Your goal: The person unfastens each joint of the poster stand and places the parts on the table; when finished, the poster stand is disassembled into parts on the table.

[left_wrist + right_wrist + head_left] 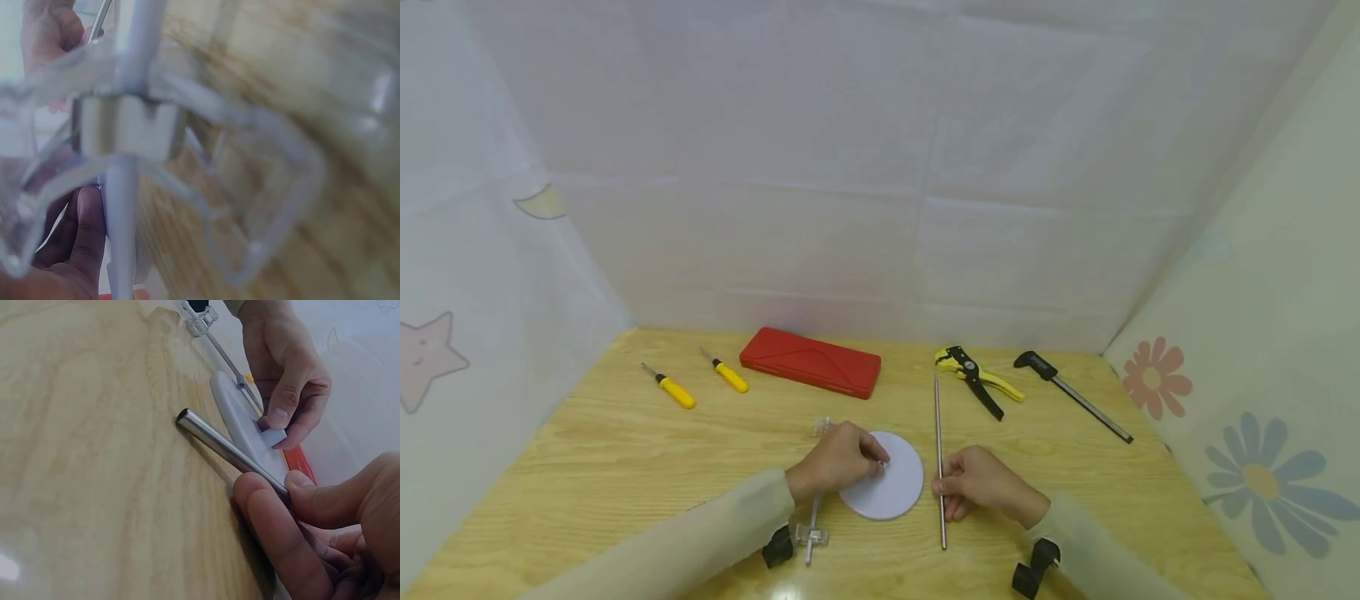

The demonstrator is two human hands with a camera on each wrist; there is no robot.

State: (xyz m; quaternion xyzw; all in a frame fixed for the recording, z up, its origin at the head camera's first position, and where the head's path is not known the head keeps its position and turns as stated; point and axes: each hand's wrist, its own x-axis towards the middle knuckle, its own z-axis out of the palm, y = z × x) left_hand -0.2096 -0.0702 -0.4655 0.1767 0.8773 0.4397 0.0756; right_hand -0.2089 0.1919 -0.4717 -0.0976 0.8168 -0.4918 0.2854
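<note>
My right hand [981, 492] pinched the long steel rod [939, 467], which lay flat on the worktop [625, 450] just right of the white disc [897, 492], thumb and fingers curled round it near its near end. My left hand [838, 462] rested on the left edge of that disc, its fingertips pinching a small white piece [273, 434] on top, with a thin rod carrying clear clips [811, 533] running beneath my wrist. Farther back lay two yellow-handled screwdrivers [670, 387], a red case [810, 362], yellow pliers [977, 379] and a black-handled tool [1071, 394].
</note>
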